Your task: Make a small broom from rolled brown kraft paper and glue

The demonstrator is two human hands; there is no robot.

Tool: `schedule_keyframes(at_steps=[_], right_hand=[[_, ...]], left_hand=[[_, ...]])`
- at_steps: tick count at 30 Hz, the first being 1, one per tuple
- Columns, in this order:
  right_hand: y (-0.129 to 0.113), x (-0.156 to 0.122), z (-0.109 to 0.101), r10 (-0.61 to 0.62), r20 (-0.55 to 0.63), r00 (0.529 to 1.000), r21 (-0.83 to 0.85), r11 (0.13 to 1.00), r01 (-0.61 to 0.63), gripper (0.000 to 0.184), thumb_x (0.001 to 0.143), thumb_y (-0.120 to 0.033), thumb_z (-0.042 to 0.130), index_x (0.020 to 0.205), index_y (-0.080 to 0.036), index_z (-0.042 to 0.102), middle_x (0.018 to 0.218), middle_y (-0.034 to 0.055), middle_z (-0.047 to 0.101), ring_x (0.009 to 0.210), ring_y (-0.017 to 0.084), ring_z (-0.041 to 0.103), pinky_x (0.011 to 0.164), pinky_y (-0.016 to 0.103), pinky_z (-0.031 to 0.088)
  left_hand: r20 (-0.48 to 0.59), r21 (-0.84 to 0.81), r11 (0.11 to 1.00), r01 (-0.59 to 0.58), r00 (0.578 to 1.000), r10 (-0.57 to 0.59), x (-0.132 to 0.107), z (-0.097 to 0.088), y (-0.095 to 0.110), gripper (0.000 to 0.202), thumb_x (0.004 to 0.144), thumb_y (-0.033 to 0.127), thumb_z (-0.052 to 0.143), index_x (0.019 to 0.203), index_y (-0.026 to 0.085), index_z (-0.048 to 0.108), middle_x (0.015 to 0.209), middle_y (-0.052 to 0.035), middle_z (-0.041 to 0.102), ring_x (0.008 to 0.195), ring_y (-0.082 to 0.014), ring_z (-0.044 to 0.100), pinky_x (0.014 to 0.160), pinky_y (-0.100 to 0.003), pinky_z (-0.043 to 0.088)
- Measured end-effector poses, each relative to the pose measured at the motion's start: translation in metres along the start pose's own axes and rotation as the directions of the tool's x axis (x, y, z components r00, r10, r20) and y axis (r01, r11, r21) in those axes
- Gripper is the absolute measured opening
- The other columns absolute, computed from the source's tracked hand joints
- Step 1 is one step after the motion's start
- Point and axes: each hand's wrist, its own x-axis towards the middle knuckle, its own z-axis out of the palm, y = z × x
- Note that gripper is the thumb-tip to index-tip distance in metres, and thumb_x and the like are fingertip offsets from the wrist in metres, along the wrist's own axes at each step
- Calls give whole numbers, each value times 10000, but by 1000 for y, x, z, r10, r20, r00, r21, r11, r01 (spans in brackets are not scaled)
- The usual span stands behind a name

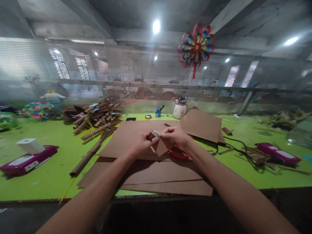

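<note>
My left hand (pixel 148 142) has its fingers closed at the left edge of a small brown paper piece (pixel 162 147), which hangs with a pointed corner downward. My right hand (pixel 177 136) pinches the top of the same piece with thumb and fingers. A pair of scissors with red handles (pixel 179 153) shows under and beside my right hand. A silver blade (pixel 155 133) points left between my hands. Whether the scissors rest on the sheet or hang on my right hand I cannot tell. Beneath both hands lie large brown paper sheets (pixel 129 133), stacked and overlapping.
A pile of rolled brown paper tubes (pixel 97 118) lies at the back left, one long tube (pixel 86 161) nearer. More brown sheets (pixel 202 125), a black cable (pixel 240 146) and paper scraps lie right. Purple power strips (pixel 26 162) flank the green table (pixel 56 185). A white bottle (pixel 179 108) stands behind.
</note>
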Motion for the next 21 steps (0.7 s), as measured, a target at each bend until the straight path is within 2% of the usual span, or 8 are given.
schedule_keyframes(at_steps=[6, 8, 13, 17, 21], right_hand=[[-2, 13, -32, -97, -165, 981, 125, 985, 119, 234, 504, -277, 747, 600, -140, 585, 522, -16, 554, 495, 82, 485, 538, 242, 393], [-1, 15, -37, -113, -152, 982, 134, 982, 134, 236, 532, -293, 739, 627, -144, 583, 555, -9, 566, 524, 88, 504, 563, 248, 403], [-4, 8, -30, -95, 109, 990, 65, 994, 88, 236, 615, -307, 693, 775, -151, 618, 683, 4, 608, 579, 84, 533, 579, 229, 411], [-13, -7, -18, -58, 360, 931, 22, 998, 54, 360, 605, -256, 700, 947, -177, 621, 784, 18, 638, 689, 122, 577, 655, 259, 435], [-19, -18, -8, -121, 409, 904, -6, 991, 136, 214, 649, -287, 668, 809, -147, 648, 712, 22, 625, 678, 134, 575, 679, 283, 437]], left_hand=[[-27, -17, 999, 35, 999, -35, -1, -6, 0, 256, 663, 376, 608, 631, 125, 563, 575, 13, 525, 559, -91, 455, 533, -210, 366], [-5, -30, 998, 57, 998, -57, 0, -7, -2, 271, 660, 389, 613, 626, 126, 554, 567, 16, 514, 548, -88, 443, 523, -210, 355], [137, -147, 981, 127, 985, -107, 1, -9, -6, 267, 690, 386, 597, 686, 121, 566, 569, 22, 482, 504, -64, 391, 472, -194, 289], [243, -277, 945, 173, 964, -105, -4, -10, 0, 250, 695, 367, 606, 762, 128, 583, 591, 26, 463, 507, -53, 376, 454, -180, 253], [340, -307, 928, 210, 935, -99, -10, -6, 6, 285, 709, 380, 587, 831, 122, 598, 652, -25, 551, 508, -62, 410, 432, -180, 241]])
